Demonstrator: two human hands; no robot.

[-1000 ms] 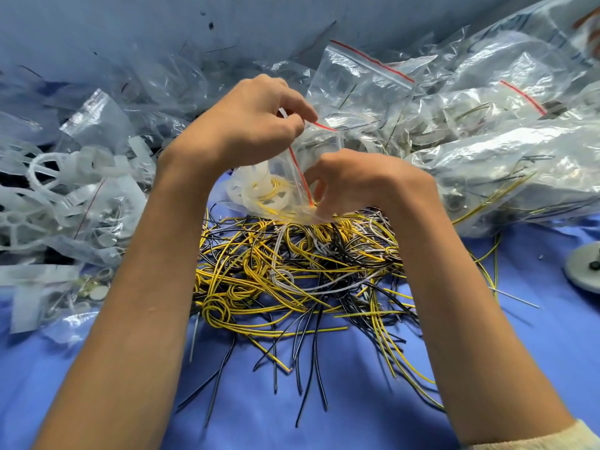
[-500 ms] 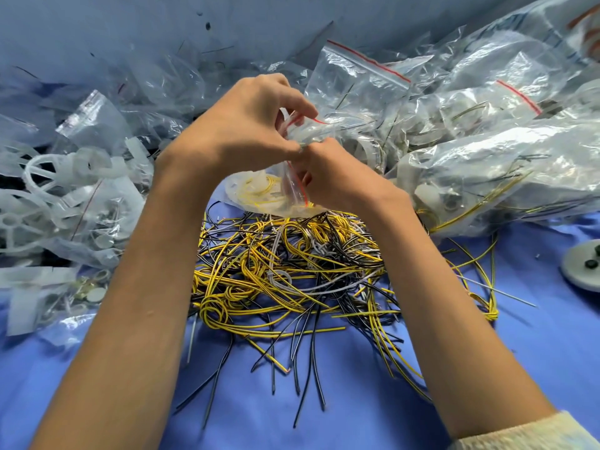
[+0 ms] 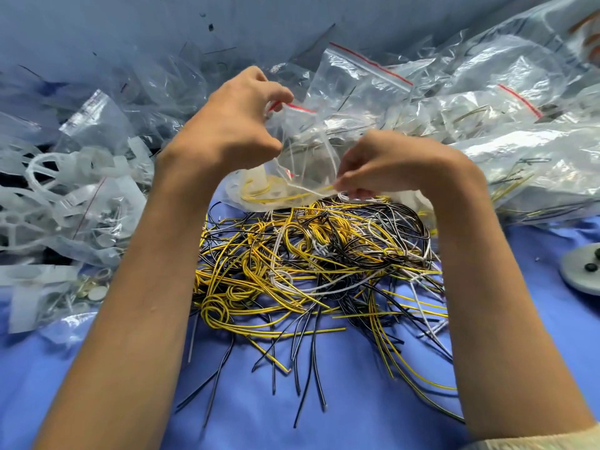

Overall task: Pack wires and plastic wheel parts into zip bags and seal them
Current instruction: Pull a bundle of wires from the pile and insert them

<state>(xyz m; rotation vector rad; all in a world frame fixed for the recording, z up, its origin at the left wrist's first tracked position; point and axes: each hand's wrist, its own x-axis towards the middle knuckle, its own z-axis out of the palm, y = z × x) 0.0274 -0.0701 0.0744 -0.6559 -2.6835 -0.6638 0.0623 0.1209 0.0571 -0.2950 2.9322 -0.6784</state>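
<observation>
The left hand is raised above the middle of the desk, which has a blue cover. Its fingers are curled, and thumb and forefinger pinch the red-striped top edge of a clear zip bag. The bag hangs open from this hand, and its lower part rests on the heap of wires. Inside it there is a white wheel part and a coil of yellow wire.

The right hand is just beside the bag, on its right side. Its fingertips pinch a thin yellow wire and a white wire which go into the bag.

The heap of yellow, black and white wires lies loose in the middle of the desk, between the two forearms. More white plastic wheel parts lie toward the left edge, mixed with clear bags. Many filled bags are piled along the far right side. A grey disc lies at the right edge.
</observation>
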